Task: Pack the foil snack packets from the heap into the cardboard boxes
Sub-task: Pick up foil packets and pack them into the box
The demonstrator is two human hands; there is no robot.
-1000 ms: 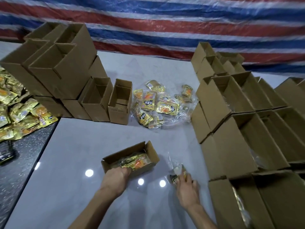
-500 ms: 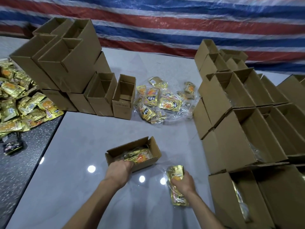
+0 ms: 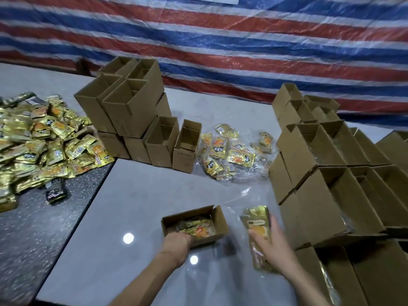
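My left hand (image 3: 178, 241) is gripping the near wall of a small open brown cardboard box (image 3: 217, 219), fingers curled over its edge onto the gold packets inside. My right hand (image 3: 270, 242), just beside it, is closing round a bunch of gold foil snack packets (image 3: 257, 219) and holding them upright. Beyond both hands a clear plastic bag of packets (image 3: 231, 153) is lying. Far to my left the big heap of gold foil packets (image 3: 44, 146) is sitting.
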